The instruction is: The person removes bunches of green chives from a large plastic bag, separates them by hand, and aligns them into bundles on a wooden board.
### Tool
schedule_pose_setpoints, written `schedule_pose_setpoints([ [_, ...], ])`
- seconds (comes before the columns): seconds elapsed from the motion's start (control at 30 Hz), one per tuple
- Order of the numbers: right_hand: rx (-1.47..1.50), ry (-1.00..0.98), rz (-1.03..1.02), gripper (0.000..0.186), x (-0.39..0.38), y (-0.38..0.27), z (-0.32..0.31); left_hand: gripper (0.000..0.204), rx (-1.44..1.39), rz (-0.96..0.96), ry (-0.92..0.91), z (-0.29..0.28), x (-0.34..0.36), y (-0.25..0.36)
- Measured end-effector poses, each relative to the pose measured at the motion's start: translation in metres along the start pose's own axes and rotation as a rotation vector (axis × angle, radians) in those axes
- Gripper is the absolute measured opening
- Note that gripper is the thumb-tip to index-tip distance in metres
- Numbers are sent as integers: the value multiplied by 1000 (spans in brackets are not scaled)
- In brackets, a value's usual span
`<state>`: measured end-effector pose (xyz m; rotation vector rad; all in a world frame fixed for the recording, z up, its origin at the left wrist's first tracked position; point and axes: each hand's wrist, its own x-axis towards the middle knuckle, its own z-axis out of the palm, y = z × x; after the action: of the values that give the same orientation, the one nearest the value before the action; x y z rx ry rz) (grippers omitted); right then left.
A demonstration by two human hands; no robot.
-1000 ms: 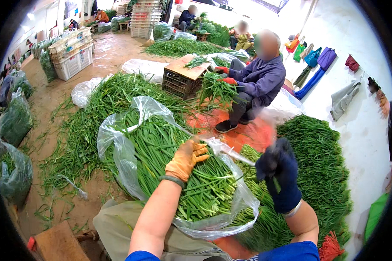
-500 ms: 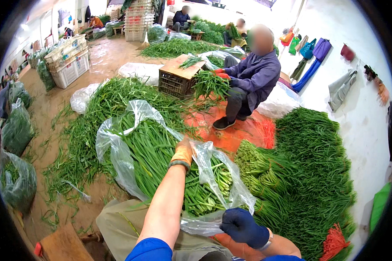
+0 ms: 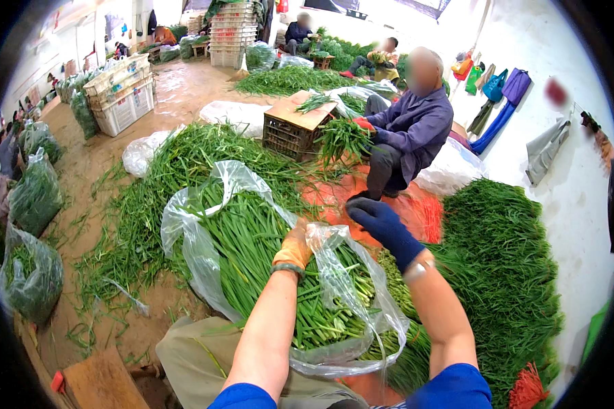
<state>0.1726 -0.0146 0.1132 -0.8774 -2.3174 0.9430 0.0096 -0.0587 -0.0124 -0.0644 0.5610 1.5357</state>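
Observation:
My left hand point(image 3: 294, 248), in an orange glove, closes on the gathered far edge of a clear plastic bag point(image 3: 334, 238). Long green leafy stalks, looking like garlic chives point(image 3: 252, 235), fill the bag, their pale cut ends toward the right. My right hand point(image 3: 383, 225), in a dark blue glove, is raised beyond the bag's right side, over the orange sheet point(image 3: 334, 198). Its fingers reach left and seem loosely bent, with nothing visible in them. The bag's near edge hangs loose by my lap.
Loose chives point(image 3: 150, 198) heap at left; bundled chives point(image 3: 498, 273) line the wall at right. A co-worker point(image 3: 416, 129) in red gloves sits ahead beside a board-topped black crate point(image 3: 286, 133). White crates point(image 3: 121, 95) and filled bags point(image 3: 31, 273) stand along the left.
My right hand has let go of the bag's near edge and moved up and forward past its right side. My left hand still grips the far edge.

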Motion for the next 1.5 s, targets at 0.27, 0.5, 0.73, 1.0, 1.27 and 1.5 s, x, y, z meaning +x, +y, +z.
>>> schedule_pose_setpoints([
  [0.27,-50,-484,383,36,85,38,55,46,-76,0,-167,-20,8,7],
  [0.5,-273,-458,250,17,85,26,61,53,-71,-45,-177,-24,13,4],
  [0.73,320,-247,-4,9,35,-41,57,50,-291,-206,-954,-86,79,20],
  [1.0,317,143,2,7,-158,-87,-43,40,-86,-140,-115,-51,49,9],
  [1.27,-15,1514,-191,38,-406,-77,-214,37,60,-12,-101,-3,2,12],
  [1.5,-1275,1082,353,39,-451,-36,-345,33,1303,827,-192,6,-19,8],
])
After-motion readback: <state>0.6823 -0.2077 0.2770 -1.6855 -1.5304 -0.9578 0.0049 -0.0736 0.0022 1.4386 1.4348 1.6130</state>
